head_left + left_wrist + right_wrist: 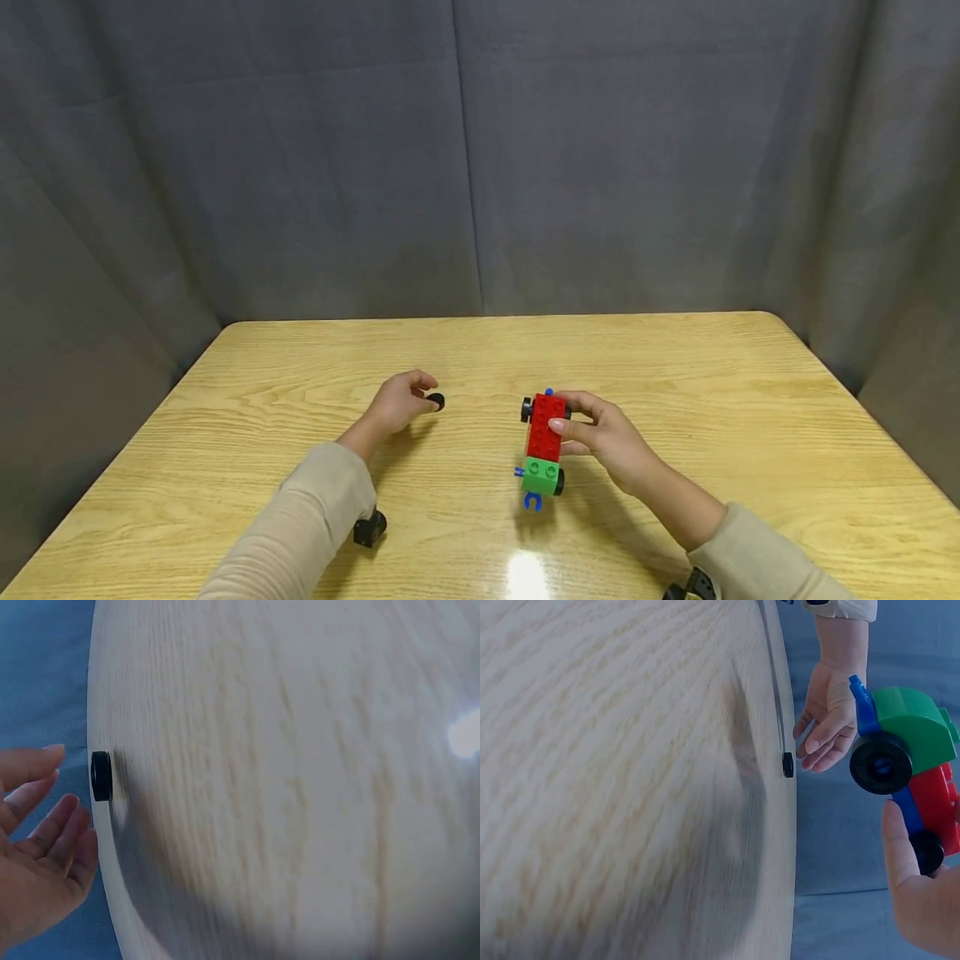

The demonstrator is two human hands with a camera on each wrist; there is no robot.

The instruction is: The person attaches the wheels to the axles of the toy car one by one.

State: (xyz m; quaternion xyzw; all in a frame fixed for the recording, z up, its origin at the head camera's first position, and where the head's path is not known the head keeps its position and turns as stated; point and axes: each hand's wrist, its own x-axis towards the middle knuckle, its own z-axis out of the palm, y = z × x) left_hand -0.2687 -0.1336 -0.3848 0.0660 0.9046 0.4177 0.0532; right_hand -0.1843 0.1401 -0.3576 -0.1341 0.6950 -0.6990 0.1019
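Note:
My right hand (611, 442) grips a toy car (543, 442) above the table, thumb on top of its red brick. The car has a green brick (911, 731) at one end, a blue base and black wheels (881, 763). On its left side by the green brick, a blue axle stub (519, 472) shows bare. A loose black wheel (101, 776) stands on edge on the table. My left hand (401, 402) is right beside it, with loosely bent fingers (56, 829) spread and the wheel just past the fingertips in the left wrist view.
The wooden table (300, 350) has a light grain and a bright reflection near its front. Grey curtains (337, 167) hang behind it and along both sides. A black wrist camera (370, 528) sits under my left sleeve.

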